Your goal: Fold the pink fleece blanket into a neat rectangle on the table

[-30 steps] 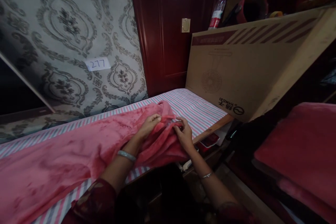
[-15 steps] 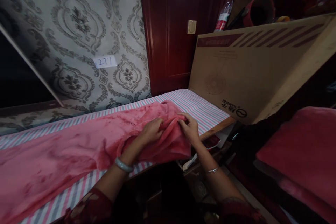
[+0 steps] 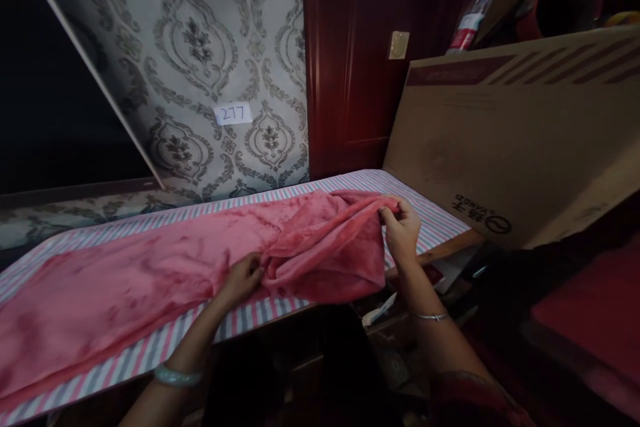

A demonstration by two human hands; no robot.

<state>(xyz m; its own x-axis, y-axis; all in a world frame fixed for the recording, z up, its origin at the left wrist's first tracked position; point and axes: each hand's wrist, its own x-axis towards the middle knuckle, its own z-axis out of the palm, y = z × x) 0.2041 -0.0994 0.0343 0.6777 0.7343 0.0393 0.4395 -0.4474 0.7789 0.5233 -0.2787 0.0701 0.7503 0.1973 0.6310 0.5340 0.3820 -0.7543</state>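
A long pink plush blanket (image 3: 165, 260) lies along a striped cloth (image 3: 440, 217) on a narrow table. Its right end is folded over and bunched between my hands. My right hand (image 3: 403, 230) pinches the far right corner of the bunched part and holds it slightly raised. Lower and to the left, my left hand (image 3: 245, 277) grips the near edge of the blanket, its fingers closed on the fabric. The blanket's fold stretches slantwise from one hand to the other, with the inner side of the cloth showing.
A large cardboard box (image 3: 500, 140) stands at the right back, with a plastic bottle (image 3: 473, 17) behind its top edge. A dark screen (image 3: 65, 87) rises at left. Red folded fabric (image 3: 595, 313) sits at right. A paper marked 277 (image 3: 233, 113) is on the wall.
My hands have moved apart: the left toward the near left, the right farther right. The bunched end of the blanket is now stretched out between them. The view has shifted left.
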